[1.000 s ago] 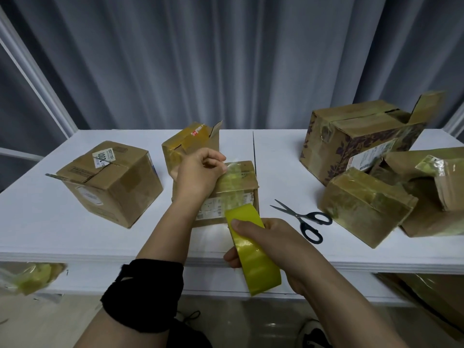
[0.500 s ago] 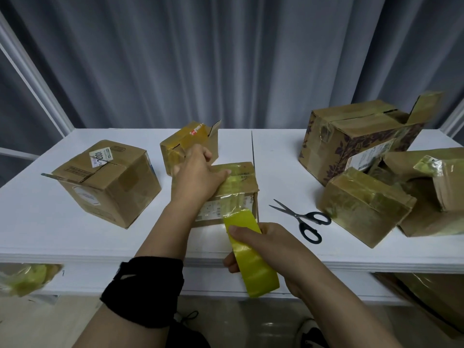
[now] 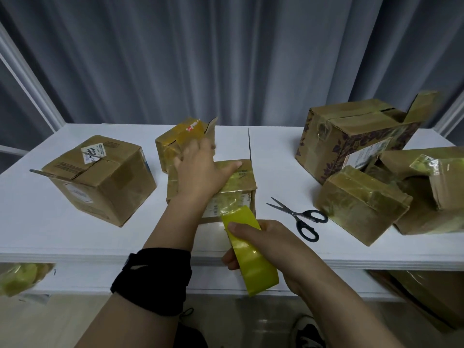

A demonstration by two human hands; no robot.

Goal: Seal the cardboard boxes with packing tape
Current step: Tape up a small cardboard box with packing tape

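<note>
Left hand (image 3: 200, 169), fingers extended, presses flat on the small tape-wrapped brown cardboard box (image 3: 241, 182) at the centre of the white worktop (image 3: 37, 217). Right hand (image 3: 271, 242) grips the yellow packing-tape roll (image 3: 251, 257) at the box's 6 o'clock.

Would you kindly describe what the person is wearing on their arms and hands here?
Both hands are bare: the left hand and the right hand show no gloves, and no rings or watch can be seen. The left forearm wears a wide black fabric band with a thin pale mark near its upper edge. The right forearm is uncovered.
</note>
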